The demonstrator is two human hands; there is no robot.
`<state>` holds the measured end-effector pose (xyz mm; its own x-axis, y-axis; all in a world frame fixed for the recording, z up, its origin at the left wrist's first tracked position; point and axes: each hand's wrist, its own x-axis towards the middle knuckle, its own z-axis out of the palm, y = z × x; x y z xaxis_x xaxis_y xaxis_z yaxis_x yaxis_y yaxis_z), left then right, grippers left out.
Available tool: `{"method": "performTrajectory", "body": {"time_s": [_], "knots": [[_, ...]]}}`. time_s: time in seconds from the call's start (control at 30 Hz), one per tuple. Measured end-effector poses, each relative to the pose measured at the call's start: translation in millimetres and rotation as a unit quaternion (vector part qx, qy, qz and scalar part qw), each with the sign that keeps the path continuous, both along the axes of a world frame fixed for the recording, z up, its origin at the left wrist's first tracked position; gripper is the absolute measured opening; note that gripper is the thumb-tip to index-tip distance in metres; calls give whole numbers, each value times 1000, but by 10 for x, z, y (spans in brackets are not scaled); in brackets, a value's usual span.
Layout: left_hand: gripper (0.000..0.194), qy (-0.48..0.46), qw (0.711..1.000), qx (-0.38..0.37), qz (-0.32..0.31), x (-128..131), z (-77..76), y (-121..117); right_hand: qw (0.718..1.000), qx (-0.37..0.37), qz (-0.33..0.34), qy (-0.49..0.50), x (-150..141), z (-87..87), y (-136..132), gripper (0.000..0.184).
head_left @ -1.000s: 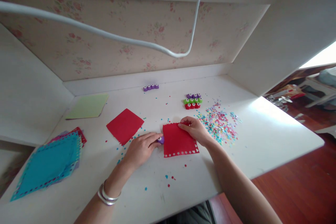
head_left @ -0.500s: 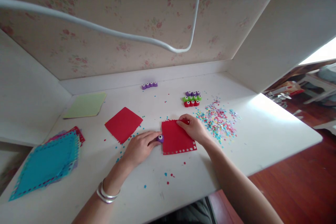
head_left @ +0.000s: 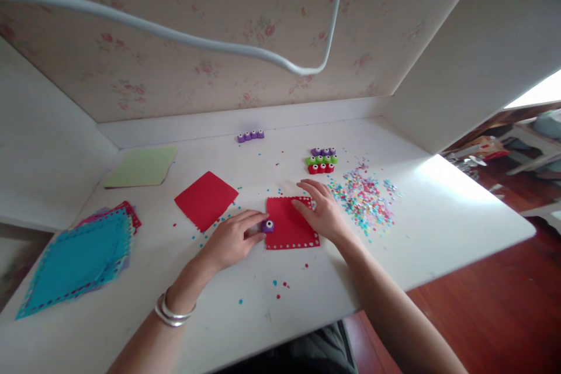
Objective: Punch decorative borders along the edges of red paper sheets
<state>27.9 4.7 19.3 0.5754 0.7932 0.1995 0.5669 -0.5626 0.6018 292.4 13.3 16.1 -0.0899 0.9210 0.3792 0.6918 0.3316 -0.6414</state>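
- Lying at far left, blue paper sheets have punched edges; pale green paper sits behind.
- Red paper diamond, flat on the desk.
- Left hand: thumb and index finger gripping the purple craft punch at the red sheet's left edge.
- Right hand: fingers spread, touching that sheet's right side.
- Punch rows behind; confetti rightward.

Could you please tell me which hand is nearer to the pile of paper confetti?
The right hand: it is over the red sheet's right side, just left of the confetti. The left hand is farther, beside the purple punch at the sheet's left edge.
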Motion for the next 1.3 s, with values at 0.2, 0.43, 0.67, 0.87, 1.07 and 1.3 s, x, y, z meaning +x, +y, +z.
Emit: {"method": "performTrajectory", "body": {"time_s": [0.2, 0.43, 0.67, 0.87, 1.07, 1.3], "knots": [[33, -6, 999, 37, -15, 16, -28, -16, 979, -15, 149, -138, -39, -48, -252, 30], [34, -1, 1000, 22, -21, -19, -12, -70, 976, -23, 131, -170, -62, -121, -261, 33], [32, 8, 1000, 19, -20, -23, -11, -97, 979, -16, 122, -165, -68, -107, -260, 32], [32, 12, 999, 20, -30, -24, -15, -100, 978, -17, 120, -168, -74, -113, -256, 32], [31, 11, 999, 17, -33, -27, -18, -97, 978, -11, 121, -171, -73, -117, -254, 32], [31, 8, 999, 17, -36, -16, -17, -91, 977, -10, 119, -176, -66, -129, -257, 32]]}}
